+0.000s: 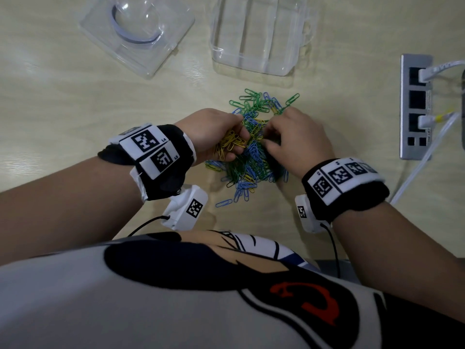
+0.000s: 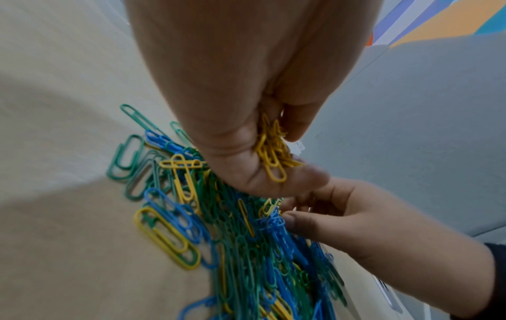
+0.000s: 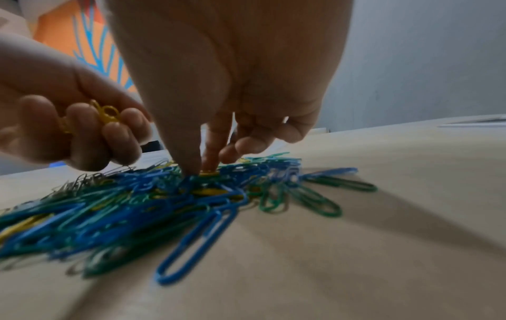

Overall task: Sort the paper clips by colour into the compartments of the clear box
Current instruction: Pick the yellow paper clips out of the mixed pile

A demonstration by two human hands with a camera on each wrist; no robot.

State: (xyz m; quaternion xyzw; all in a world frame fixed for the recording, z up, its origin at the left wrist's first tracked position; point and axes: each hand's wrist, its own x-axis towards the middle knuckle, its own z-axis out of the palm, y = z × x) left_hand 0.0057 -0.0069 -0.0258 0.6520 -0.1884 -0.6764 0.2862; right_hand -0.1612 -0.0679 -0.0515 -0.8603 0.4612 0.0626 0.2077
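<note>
Both my hands in the clip pile, yellow ones gathered in the left.

Head view: the pile (image 1: 251, 147) of green, blue and yellow clips lies mid-table; the clear box (image 1: 254, 34) stands beyond it toward the far edge, a clear lid (image 1: 137, 34) to its left; my left hand (image 1: 214, 134) curls round a yellow bunch (image 1: 230, 144); my right hand (image 1: 299, 142) reaches into the pile. Left wrist view: the fingers (image 2: 298, 121) close on the bunch against the palm. Right wrist view: thumb and forefinger (image 3: 216, 138) pinch down at a yellow clip (image 3: 209, 172) atop the pile; whether they hold it I cannot tell.
</note>
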